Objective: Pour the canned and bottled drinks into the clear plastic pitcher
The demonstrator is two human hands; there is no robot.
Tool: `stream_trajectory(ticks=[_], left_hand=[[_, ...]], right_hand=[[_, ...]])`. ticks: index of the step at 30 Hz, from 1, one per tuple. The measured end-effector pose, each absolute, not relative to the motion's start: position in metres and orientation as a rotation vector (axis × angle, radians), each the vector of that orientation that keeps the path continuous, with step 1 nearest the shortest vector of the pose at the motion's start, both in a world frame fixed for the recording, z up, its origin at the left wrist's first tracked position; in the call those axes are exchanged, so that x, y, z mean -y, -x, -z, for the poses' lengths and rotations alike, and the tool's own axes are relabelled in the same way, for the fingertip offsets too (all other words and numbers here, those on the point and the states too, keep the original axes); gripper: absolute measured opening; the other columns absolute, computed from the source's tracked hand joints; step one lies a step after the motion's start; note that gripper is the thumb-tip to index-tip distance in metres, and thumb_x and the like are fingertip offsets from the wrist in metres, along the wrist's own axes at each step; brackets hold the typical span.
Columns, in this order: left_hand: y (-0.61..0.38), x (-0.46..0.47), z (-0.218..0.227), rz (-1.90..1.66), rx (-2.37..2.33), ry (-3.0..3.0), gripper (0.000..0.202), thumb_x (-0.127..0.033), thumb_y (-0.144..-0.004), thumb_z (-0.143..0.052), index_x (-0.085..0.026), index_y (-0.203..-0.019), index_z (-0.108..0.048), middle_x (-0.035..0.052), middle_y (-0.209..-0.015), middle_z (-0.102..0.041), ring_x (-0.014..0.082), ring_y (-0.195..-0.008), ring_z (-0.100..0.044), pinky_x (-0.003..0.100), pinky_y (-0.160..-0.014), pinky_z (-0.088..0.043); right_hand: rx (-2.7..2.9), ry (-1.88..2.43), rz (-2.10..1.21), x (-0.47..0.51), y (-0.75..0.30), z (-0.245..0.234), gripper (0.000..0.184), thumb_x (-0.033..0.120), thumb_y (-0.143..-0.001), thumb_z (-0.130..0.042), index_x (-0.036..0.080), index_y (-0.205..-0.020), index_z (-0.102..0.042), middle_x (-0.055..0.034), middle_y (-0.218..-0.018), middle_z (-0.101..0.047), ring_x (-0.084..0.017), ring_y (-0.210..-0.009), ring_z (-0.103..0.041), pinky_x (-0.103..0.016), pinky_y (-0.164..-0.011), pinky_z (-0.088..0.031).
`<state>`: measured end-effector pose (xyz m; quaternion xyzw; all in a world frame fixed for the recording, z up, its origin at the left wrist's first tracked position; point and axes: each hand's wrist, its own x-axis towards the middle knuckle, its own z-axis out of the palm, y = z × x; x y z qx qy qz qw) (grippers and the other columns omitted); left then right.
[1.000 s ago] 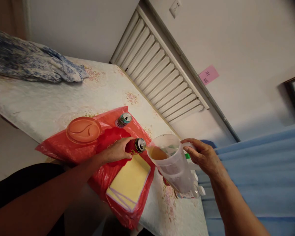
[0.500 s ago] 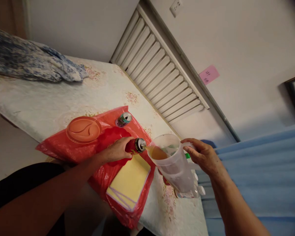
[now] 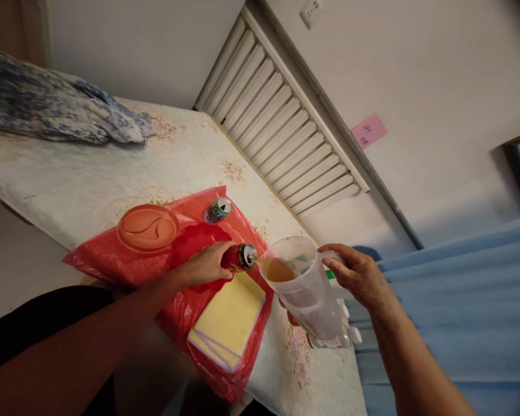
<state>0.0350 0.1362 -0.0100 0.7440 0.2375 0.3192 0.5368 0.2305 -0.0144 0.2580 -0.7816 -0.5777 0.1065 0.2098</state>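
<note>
My left hand (image 3: 210, 264) is closed around a red drink can (image 3: 239, 257) with a black rim band. The can is tipped on its side, its opened top at the lip of a frosted plastic pitcher (image 3: 309, 300). A thin stream of liquid joins the two, and amber liquid (image 3: 279, 270) shows inside the tilted pitcher. My right hand (image 3: 357, 271) grips the pitcher by its handle. Beneath the can lie a red scalloped plate (image 3: 184, 245), partly covered by my hand, and a folded yellow cloth (image 3: 229, 320).
A red plastic bag (image 3: 130, 268) lies spread on the flowered tablecloth (image 3: 195, 156). On it are an orange round lid (image 3: 149, 228) and an opened green can (image 3: 218, 211). Bottles (image 3: 346, 332) stand behind the pitcher. A patterned cloth (image 3: 65, 110), a radiator (image 3: 281, 121) and a blue curtain (image 3: 450, 306) surround the table.
</note>
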Motion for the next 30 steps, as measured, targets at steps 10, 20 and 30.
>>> stream_trajectory(ticks=[10,20,30], left_hand=[[-0.0336,-0.1354,0.0079,-0.757,-0.560,-1.783,0.061,-0.024,-0.066,-0.074,-0.024,-0.126,-0.057,0.0059,-0.129,-0.066,0.0278,-0.117,-0.061,0.037,-0.099,-0.049],[-0.0347,-0.1348,0.0079,-0.745,-0.581,-1.792,0.059,-0.024,-0.066,-0.074,-0.024,-0.123,-0.059,0.0048,-0.125,-0.067,0.0287,-0.117,-0.061,0.036,-0.098,-0.048],[-0.0357,-0.1342,0.0074,-0.738,-0.601,-1.807,0.059,-0.023,-0.065,-0.076,-0.024,-0.122,-0.060,0.0056,-0.125,-0.067,0.0296,-0.116,-0.062,0.037,-0.096,-0.049]], right_hand=[[1.666,2.180,-0.224,0.0137,-0.2293,-0.2587,0.035,0.050,-0.078,-0.071,0.019,-0.093,-0.076,0.0019,-0.059,-0.053,-0.013,-0.055,-0.049,-0.024,-0.049,-0.038],[1.648,2.179,-0.264,0.0132,-0.2314,-0.2569,0.035,0.049,-0.078,-0.071,0.018,-0.094,-0.076,0.0018,-0.058,-0.053,-0.014,-0.055,-0.049,-0.024,-0.049,-0.038],[1.643,2.194,-0.264,0.0135,-0.2295,-0.2564,0.036,0.049,-0.078,-0.071,0.017,-0.094,-0.076,0.0026,-0.056,-0.050,-0.014,-0.055,-0.049,-0.025,-0.050,-0.039]])
